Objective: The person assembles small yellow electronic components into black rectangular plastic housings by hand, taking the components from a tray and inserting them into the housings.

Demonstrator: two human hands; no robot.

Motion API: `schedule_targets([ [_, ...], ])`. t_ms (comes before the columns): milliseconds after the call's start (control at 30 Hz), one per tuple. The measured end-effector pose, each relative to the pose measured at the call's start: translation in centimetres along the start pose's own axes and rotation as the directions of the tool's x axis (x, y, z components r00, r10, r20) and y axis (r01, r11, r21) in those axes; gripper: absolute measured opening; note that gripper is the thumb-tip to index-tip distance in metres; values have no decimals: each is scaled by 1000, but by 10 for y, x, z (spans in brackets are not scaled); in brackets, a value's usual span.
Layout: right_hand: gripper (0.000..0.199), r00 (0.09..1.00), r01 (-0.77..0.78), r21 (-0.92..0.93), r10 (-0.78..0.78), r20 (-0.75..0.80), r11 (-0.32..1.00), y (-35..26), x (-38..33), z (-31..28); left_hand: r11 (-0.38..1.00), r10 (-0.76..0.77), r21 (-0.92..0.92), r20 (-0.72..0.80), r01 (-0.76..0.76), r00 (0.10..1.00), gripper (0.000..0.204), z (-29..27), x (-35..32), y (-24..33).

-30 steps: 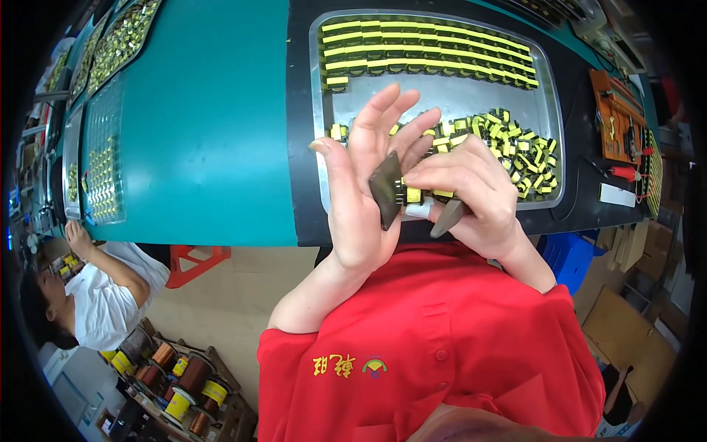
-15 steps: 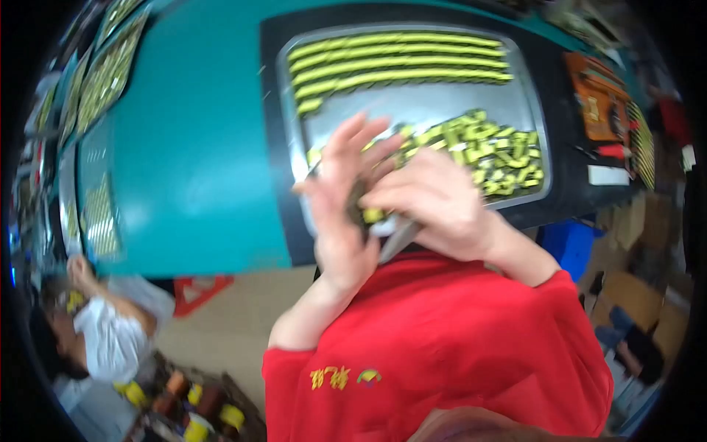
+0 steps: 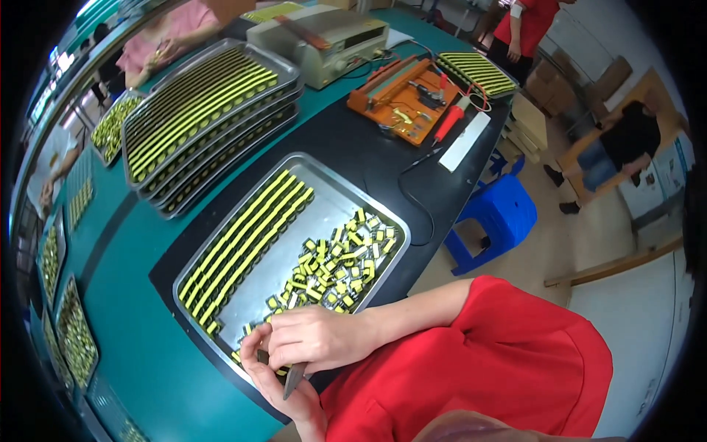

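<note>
Over the near corner of a metal tray [image 3: 392, 211], my two hands are together. My right hand [image 3: 315, 337] grips grey metal tweezers [image 3: 295, 380], whose flat end sticks out below the fingers. My left hand [image 3: 274, 387] is cupped under it, fingers curled around small yellow-and-black transformers [image 3: 281, 372] that are mostly hidden. In the tray, neat rows of yellow-taped transformers [image 3: 247, 247] run along the left side. A loose heap of the same parts [image 3: 335, 269] lies at the right, reaching down to my hands.
Stacked trays of transformers [image 3: 202, 121] stand at the far left, beside a beige bench instrument [image 3: 324, 44]. Farther right are an orange tool box [image 3: 401, 103], a red-handled probe [image 3: 453, 118], a white strip [image 3: 465, 141] and a blue stool [image 3: 501, 217]. Other people work nearby.
My view has swung toward the right, bringing in the stacked trays and the instrument. My left fingers, spread before, are now curled, and both hands stay together by the tray.
</note>
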State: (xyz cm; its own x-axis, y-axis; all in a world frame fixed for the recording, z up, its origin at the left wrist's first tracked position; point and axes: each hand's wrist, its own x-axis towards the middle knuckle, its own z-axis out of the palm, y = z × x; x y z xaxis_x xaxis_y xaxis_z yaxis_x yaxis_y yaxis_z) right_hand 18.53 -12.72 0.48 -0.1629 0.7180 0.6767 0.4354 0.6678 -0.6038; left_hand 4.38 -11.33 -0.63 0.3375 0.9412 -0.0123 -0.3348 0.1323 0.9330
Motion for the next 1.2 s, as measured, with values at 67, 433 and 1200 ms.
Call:
schedule_targets([
  [67,31,1000,-24,-10,23,-21,1000,-2,0,-4,996,33,81,-13,-31,999,43,3,1,-1],
  [433,20,990,62,-105,-74,-122,993,-7,-13,-16,871,211,451,20,-197,977,33,17,2,2],
  [1200,35,968,41,-329,-119,-221,944,-31,-14,-58,941,49,300,333,-155,942,32,12,15,6],
])
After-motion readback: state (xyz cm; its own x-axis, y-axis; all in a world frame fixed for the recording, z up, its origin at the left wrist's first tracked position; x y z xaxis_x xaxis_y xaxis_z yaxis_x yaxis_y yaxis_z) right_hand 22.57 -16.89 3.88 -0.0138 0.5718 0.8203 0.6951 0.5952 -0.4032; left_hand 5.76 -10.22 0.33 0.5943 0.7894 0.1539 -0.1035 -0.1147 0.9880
